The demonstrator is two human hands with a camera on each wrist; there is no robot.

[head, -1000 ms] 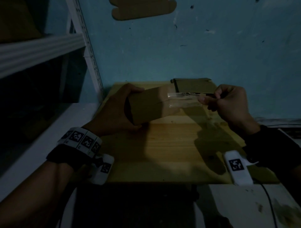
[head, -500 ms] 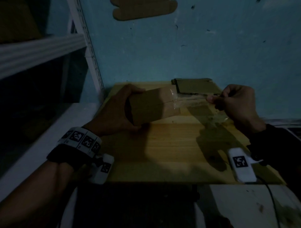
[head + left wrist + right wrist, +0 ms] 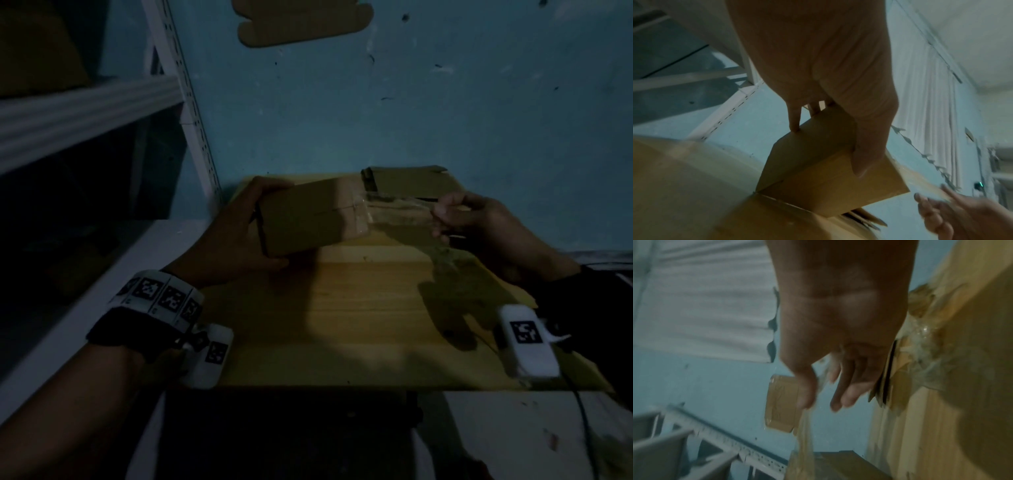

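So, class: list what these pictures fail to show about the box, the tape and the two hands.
- Box contents: head view, closed flaps hide them.
- Left hand, most fingers: head view, behind the box.
- Tape end: right wrist view is blurred, and the right hand covers it.
- Flat cardboard behind: head view, partly hidden by box and tape.

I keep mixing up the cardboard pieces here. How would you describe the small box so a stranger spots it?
Start at the wooden table against the blue wall. Above its far left part, the left hand grips a small cardboard box. Unlike the flat cardboard at the table's back edge, it is a closed box, with clear tape stretching from it to the right hand.
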